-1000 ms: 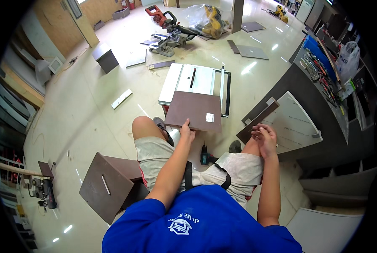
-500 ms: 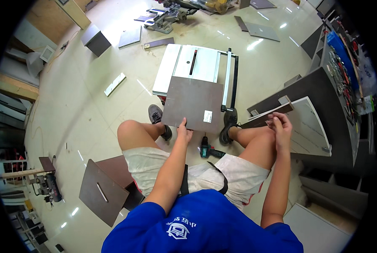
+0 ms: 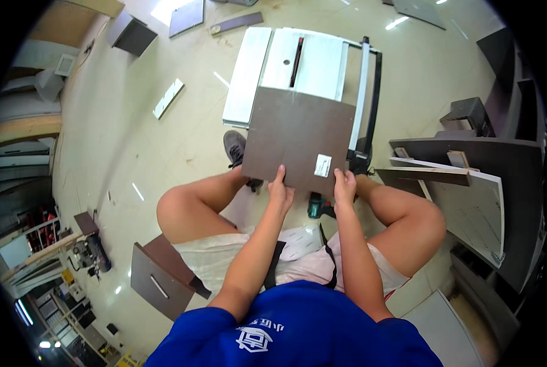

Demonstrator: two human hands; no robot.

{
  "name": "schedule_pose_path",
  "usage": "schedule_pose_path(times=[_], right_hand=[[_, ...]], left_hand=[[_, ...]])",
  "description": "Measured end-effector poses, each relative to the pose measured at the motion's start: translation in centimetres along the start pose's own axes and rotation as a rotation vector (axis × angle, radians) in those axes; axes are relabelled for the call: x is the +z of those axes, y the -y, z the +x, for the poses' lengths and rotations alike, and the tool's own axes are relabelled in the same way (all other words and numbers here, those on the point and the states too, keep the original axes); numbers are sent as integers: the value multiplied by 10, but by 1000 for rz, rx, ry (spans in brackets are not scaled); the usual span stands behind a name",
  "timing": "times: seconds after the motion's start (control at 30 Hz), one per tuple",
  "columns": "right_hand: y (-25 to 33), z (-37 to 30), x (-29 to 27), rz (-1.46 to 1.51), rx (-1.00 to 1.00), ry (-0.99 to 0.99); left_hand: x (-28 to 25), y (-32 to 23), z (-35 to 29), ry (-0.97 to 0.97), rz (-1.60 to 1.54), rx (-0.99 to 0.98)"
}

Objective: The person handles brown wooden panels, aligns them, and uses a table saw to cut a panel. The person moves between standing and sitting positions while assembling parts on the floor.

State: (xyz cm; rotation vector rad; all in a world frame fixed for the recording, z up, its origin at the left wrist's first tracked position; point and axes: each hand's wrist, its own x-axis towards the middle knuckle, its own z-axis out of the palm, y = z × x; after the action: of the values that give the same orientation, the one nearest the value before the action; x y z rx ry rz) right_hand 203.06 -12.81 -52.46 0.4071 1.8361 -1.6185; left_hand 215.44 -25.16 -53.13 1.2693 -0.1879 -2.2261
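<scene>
A square grey-brown board [image 3: 298,137] with a white label near its close right corner lies partly over the top of a table saw [image 3: 273,67]. My left hand [image 3: 280,191] grips the board's near edge around the middle, thumb on top and fingers underneath. Further right, my right hand [image 3: 345,185] holds the same edge near the corner, beside the label. Past the board's far edge, the dark blade slot shows in the saw's white top, and a rail runs along the right side. Below the board, between my legs, a green and black cordless drill [image 3: 315,205] is partly hidden.
A dark drawer box with a handle [image 3: 158,286] stands by my left leg. On the right, several panels [image 3: 469,202] lean together. A narrow white strip [image 3: 168,98] and a brown strip [image 3: 236,23] lie on the floor. A small compressor [image 3: 91,254] sits far left.
My right hand has come from above my right knee to the board's near edge and taken hold there. My left hand keeps its grip. The view has shifted.
</scene>
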Motion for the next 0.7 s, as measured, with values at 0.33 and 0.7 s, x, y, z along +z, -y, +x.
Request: schedule_pose_path(times=[0.33,0.7], right_hand=[[8,4,11,-185,-90,59],[48,-72,7,136,-119,289]], left_hand=[[19,-9,-2,39,2,89],[18,-56,-77,172,184,284]])
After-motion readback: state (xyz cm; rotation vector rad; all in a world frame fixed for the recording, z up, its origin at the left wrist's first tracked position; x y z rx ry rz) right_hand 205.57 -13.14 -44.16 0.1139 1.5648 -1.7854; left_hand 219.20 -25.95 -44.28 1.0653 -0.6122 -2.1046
